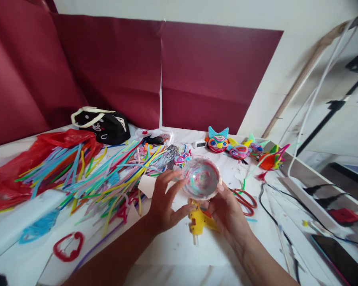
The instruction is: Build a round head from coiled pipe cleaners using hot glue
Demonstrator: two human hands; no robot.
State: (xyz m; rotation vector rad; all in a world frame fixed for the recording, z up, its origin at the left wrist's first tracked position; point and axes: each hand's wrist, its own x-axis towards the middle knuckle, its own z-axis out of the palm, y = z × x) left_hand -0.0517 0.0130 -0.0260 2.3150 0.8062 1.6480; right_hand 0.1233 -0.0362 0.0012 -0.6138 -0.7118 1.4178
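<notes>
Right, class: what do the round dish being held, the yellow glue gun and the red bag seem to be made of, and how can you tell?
Round dish: perhaps plastic or glass, glossy; it catches a bright highlight.
Yellow glue gun: probably hard moulded plastic, smooth, evenly coloured.
Red bag: likely thin plastic film; it looks shiny and crinkled.

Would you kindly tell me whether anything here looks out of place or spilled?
Yes: multicoloured fuzzy pipe cleaners sprawl beyond the crumpled red plastic bag across the white tabletop, crisscrossing untidily as if spilled.
</notes>
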